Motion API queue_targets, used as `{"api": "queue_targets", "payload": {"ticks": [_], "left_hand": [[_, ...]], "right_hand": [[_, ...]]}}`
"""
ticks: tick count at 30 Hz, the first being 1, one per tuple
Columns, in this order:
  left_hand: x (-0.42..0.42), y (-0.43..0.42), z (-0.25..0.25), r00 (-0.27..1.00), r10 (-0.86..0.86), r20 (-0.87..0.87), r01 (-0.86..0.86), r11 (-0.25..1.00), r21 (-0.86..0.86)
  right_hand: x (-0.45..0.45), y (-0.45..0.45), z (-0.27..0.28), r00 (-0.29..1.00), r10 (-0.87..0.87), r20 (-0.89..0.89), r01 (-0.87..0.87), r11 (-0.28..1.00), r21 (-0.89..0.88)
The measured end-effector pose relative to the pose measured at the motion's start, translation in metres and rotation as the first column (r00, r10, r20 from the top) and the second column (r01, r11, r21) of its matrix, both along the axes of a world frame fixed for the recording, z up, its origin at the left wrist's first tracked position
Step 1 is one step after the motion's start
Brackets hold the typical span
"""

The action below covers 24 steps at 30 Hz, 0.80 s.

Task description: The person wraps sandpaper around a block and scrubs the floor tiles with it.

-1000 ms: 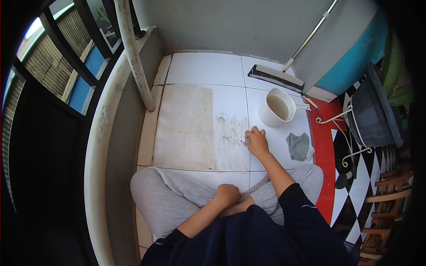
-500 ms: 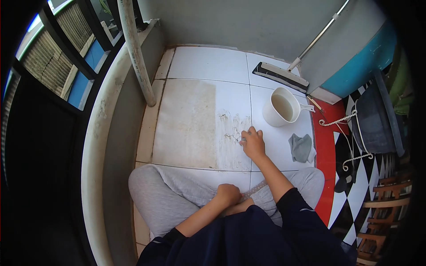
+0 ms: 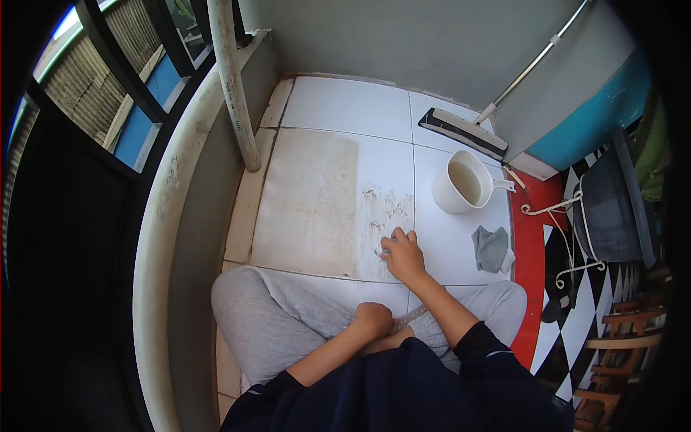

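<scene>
held item (image 3: 378, 251) 1 | white dipper (image 3: 448, 189) 1 | grey cloth (image 3: 490, 248) 1 | long-handled floor tool (image 3: 463, 132) 1

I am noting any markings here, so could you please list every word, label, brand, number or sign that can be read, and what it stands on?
No text can be read for certain.
Pipe: small dark marks, perhaps print, too small to read.
Right sleeve: a short pale mark, too small to tell whether it is lettering.
Small thing in the right hand: mostly hidden, no lettering shows.
Jug: no lettering shows.
</scene>
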State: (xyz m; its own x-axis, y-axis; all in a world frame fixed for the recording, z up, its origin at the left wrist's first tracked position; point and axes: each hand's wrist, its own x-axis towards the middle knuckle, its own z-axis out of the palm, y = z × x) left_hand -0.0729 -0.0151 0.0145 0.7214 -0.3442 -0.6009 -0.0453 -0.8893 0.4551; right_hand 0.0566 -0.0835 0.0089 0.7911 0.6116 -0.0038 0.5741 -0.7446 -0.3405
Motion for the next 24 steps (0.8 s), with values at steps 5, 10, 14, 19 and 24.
{"api": "queue_targets", "payload": {"ticks": [5, 10, 14, 19, 24], "left_hand": [[0.001, 0.002, 0.001, 1.000, -0.004, 0.007, 0.004, 1.000, -0.003], [0.001, 0.003, 0.001, 1.000, 0.007, 0.022, -0.006, 1.000, -0.018], [0.001, 0.001, 0.000, 1.000, -0.004, 0.002, 0.004, 1.000, -0.019], [0.002, 0.000, -0.007, 1.000, -0.008, -0.007, 0.008, 0.999, -0.050], [0.002, 0.002, -0.002, 1.000, -0.010, -0.008, 0.010, 1.000, -0.002]], "right_hand": [[0.062, 0.033, 0.002, 0.983, -0.183, 0.011, 0.183, 0.983, -0.010], [0.051, 0.024, 0.004, 0.998, -0.049, -0.028, 0.049, 0.998, -0.026], [-0.001, 0.008, 0.008, 0.983, 0.113, -0.144, -0.123, 0.990, -0.065], [0.021, 0.029, 0.002, 0.998, 0.042, 0.047, -0.043, 0.999, 0.018], [0.073, 0.068, 0.005, 0.982, -0.188, -0.031, 0.186, 0.982, -0.039]]}}
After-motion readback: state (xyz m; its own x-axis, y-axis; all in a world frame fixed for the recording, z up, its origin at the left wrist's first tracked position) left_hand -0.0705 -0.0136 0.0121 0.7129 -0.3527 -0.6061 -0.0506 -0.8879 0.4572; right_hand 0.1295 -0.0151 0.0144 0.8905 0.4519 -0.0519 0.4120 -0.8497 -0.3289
